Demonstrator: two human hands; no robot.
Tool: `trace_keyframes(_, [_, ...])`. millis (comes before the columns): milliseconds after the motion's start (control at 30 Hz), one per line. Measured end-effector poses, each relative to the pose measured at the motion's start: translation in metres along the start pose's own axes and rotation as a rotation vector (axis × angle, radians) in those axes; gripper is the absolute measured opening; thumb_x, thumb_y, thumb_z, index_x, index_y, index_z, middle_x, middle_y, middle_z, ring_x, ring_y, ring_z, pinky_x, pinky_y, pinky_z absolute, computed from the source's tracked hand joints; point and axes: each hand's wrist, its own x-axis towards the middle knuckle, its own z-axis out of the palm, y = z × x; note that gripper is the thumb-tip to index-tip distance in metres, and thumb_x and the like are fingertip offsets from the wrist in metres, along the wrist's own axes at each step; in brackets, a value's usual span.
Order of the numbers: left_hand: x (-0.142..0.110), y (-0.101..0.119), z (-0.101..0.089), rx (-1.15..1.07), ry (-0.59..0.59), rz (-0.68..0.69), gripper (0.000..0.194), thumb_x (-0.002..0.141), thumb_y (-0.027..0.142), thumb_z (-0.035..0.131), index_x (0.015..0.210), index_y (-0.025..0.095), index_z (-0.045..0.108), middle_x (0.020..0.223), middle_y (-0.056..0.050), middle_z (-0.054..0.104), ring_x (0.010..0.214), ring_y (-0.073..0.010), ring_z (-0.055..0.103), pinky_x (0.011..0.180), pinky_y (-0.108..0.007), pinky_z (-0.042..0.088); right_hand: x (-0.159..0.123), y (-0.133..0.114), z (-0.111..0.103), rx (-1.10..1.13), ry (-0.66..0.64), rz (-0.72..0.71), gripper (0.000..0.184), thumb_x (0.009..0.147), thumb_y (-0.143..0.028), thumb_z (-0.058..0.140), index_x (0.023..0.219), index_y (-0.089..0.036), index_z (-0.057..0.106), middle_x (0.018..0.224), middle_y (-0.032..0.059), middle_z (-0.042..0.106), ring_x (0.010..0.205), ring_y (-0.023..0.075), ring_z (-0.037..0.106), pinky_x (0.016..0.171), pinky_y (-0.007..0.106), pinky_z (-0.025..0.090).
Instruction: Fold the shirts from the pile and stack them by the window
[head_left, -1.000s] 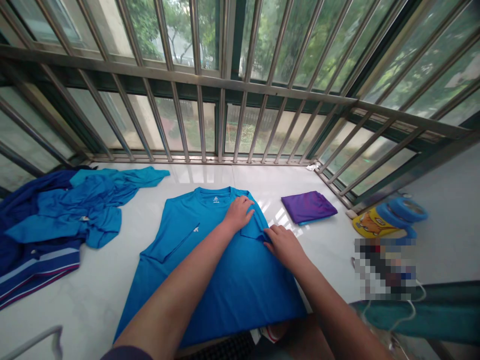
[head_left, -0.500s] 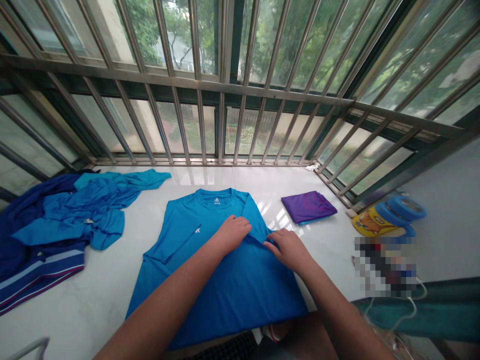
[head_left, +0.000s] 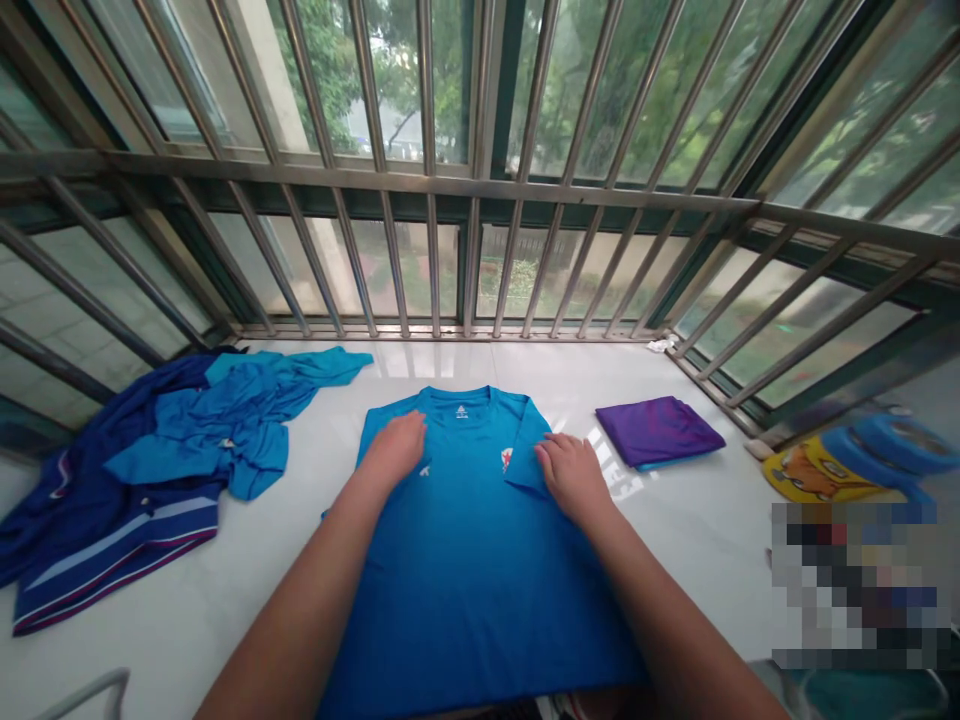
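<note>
A blue short-sleeved T-shirt point(head_left: 465, 560) lies front up on the white surface, its collar away from me. It bears a small white logo and a red-and-white star badge on the chest. My left hand point(head_left: 396, 448) is closed on the cloth near the left shoulder, its fingers bunched and partly hidden behind the hand. At the other side, my right hand point(head_left: 577, 478) is closed on the edge of the right sleeve, which lies over the shirt front beside the badge.
Crumpled blue garments point(head_left: 217, 420) are heaped on the left of the white ledge point(head_left: 262, 590). A folded purple garment point(head_left: 660, 432) lies to the right. Beyond it stands a yellow and blue bottle point(head_left: 832, 465) beside a blurred-out patch. Metal window bars point(head_left: 431, 260) bound the far side.
My left hand has moved from the middle of the shirt to the left shoulder. My right hand remains at the right side, where the sleeve and star badge now show. The view has shifted left.
</note>
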Motion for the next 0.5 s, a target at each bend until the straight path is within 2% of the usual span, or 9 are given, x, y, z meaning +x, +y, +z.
trace_keyframes(33, [0.011,-0.015,-0.007,0.012,0.029,-0.057,0.047,0.109,0.027,0.039,0.146,0.018,0.067,0.155,-0.018,0.066,0.143,-0.0307,0.063,0.120,-0.043,0.047,0.017,-0.007,-0.008,-0.003,0.024,0.008,0.052,0.118,-0.042,0.029,0.134,-0.022,0.075,0.142,0.0165,0.071,0.135,0.0322,0.061,0.119,0.053,0.040])
trace_keyframes(100, [0.033,-0.038,-0.019,0.036,0.050,-0.138,0.043,0.106,0.026,0.045,0.141,0.018,0.069,0.147,-0.018,0.070,0.138,-0.0330,0.065,0.115,-0.043,0.050,0.055,-0.020,-0.020,-0.021,0.032,0.054,0.047,0.117,-0.035,0.032,0.135,-0.019,0.072,0.134,0.0177,0.073,0.123,0.0288,0.066,0.108,0.042,0.047])
trace_keyframes(200, [0.061,-0.056,-0.029,0.041,0.020,-0.155,0.037,0.098,0.035,0.064,0.131,0.020,0.074,0.137,-0.017,0.074,0.132,-0.0346,0.066,0.108,-0.040,0.053,0.111,-0.028,-0.025,-0.051,-0.023,0.127,0.036,0.113,-0.028,0.048,0.143,-0.018,0.066,0.141,0.0187,0.068,0.127,0.0299,0.063,0.099,0.037,0.049])
trace_keyframes(267, [0.074,-0.061,-0.032,0.026,-0.020,-0.139,0.032,0.092,0.038,0.072,0.119,0.022,0.077,0.123,-0.013,0.080,0.122,-0.0323,0.070,0.101,-0.036,0.054,0.140,-0.026,-0.021,-0.051,-0.077,0.148,0.033,0.107,-0.027,0.062,0.137,-0.014,0.069,0.138,0.0208,0.069,0.124,0.0314,0.064,0.095,0.036,0.050])
trace_keyframes(333, [0.082,-0.064,-0.035,0.002,-0.051,-0.106,0.021,0.090,0.037,0.073,0.105,0.022,0.078,0.109,-0.010,0.081,0.111,-0.0290,0.073,0.095,-0.033,0.055,0.158,-0.019,-0.017,-0.038,-0.121,0.151,0.028,0.103,-0.026,0.069,0.126,-0.011,0.073,0.128,0.0205,0.073,0.115,0.0299,0.068,0.092,0.036,0.050])
trace_keyframes(400, [0.084,-0.066,-0.040,-0.031,-0.059,-0.054,0.015,0.090,0.034,0.071,0.096,0.022,0.077,0.105,-0.008,0.081,0.105,-0.0262,0.074,0.091,-0.031,0.054,0.166,-0.011,-0.015,-0.004,-0.130,0.120,0.022,0.104,-0.025,0.066,0.119,-0.012,0.076,0.120,0.0169,0.076,0.107,0.0263,0.069,0.092,0.034,0.049])
trace_keyframes(500, [0.073,-0.069,-0.052,-0.083,-0.025,0.016,0.018,0.097,0.033,0.061,0.103,0.021,0.073,0.112,-0.009,0.079,0.107,-0.0251,0.072,0.092,-0.032,0.054,0.161,0.001,-0.020,0.050,-0.082,0.049,0.023,0.106,-0.024,0.059,0.118,-0.015,0.077,0.117,0.0137,0.076,0.106,0.0243,0.068,0.094,0.033,0.049])
